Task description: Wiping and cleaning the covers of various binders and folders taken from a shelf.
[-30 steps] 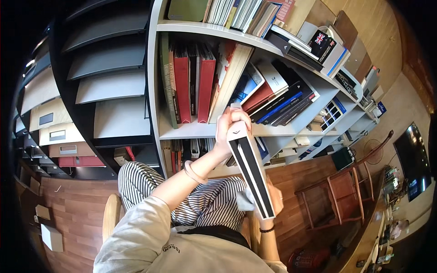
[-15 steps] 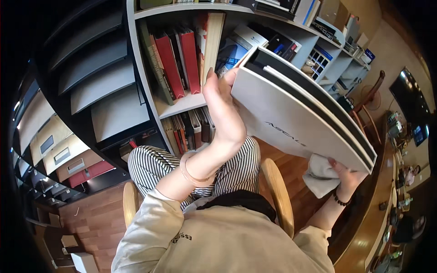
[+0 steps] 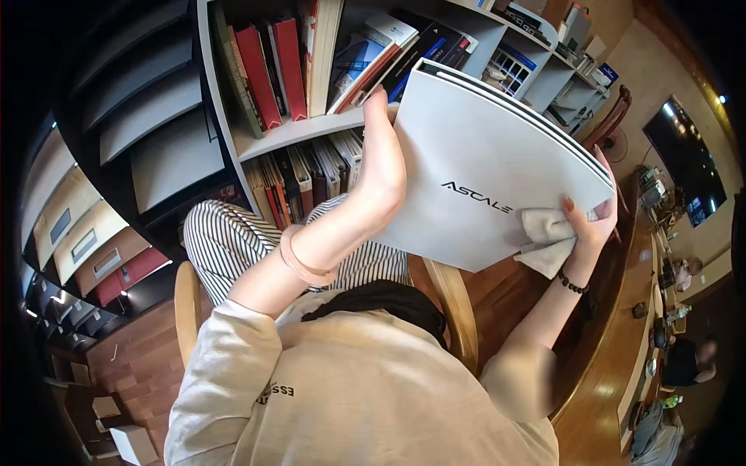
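I hold a large white binder [image 3: 474, 155] up in front of me, tilted, its front cover with dark lettering facing me. Along its upper edge, dark inner layers show as a narrow gap. My left hand [image 3: 386, 167] grips the binder's left edge, with part of the fingers hidden behind it. At the lower right corner my right hand [image 3: 594, 227] has its thumb on the front and fingers around the far edge. A crumpled light grey cloth [image 3: 542, 239] is pinched under that thumb, against the cover.
Beyond the binder stands a grey-white bookshelf [image 3: 291, 133] with red books [image 3: 258, 78] and other volumes. Dark slanted shelves [image 3: 175, 167] rise at the left. Wooden chair armrests [image 3: 454, 311] flank me. A long wooden counter [image 3: 614, 357] runs along the right, with people beyond it.
The binder has turned so its front cover faces me more fully, and the gap along its upper edge has narrowed. My right hand and the cloth have moved up with it.
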`<state>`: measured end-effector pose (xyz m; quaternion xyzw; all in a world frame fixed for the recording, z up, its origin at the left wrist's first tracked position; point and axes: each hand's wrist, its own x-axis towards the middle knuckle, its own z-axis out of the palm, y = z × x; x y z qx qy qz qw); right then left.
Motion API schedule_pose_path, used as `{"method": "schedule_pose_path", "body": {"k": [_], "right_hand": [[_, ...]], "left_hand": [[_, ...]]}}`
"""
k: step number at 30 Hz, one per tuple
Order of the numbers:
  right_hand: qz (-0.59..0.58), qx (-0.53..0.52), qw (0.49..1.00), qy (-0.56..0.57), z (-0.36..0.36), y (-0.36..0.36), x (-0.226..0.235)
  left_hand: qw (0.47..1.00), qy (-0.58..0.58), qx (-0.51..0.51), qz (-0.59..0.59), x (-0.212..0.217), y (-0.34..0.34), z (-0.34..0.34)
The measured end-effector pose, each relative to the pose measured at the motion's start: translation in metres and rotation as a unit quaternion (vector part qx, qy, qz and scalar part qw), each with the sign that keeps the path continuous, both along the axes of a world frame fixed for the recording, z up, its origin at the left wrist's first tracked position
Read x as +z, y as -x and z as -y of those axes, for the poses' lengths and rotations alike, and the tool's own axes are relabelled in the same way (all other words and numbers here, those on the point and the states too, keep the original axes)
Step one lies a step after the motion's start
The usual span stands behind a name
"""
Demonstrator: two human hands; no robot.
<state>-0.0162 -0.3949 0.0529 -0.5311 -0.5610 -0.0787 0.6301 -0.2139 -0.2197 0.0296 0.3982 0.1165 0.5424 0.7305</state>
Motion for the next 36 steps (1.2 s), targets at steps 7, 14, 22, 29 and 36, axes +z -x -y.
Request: {"method": "schedule_pose_path", "body": {"k": [7,14,22,29,36], "right_hand": [[-0.021,0.029,0.999,-0.027,0.008,-0.028,-0.019],[-0.036,0.019,0.998,-0.041,0.009,-0.021,-0.015],[-0.032,0.056,0.995,-0.075,0.0,-0.03,-0.02],[-0.037,0.063,0.996,-0.049,0.004,-0.061,-0.015],[-0.183,-0.051,0.979,-0.079,0.006,-0.062,-0.04]], "left_hand": [[0.997,-0.052,-0.029,-0.045,0.0,-0.007,0.017],[0.957,-0.267,0.027,-0.109,0.009,-0.011,-0.038],[0.611,-0.664,-0.01,-0.431,0.102,-0.026,-0.027],[0.594,-0.661,-0.003,-0.458,0.092,-0.05,-0.016],[0.567,-0.643,0.032,-0.513,0.099,-0.054,-0.005]]}}
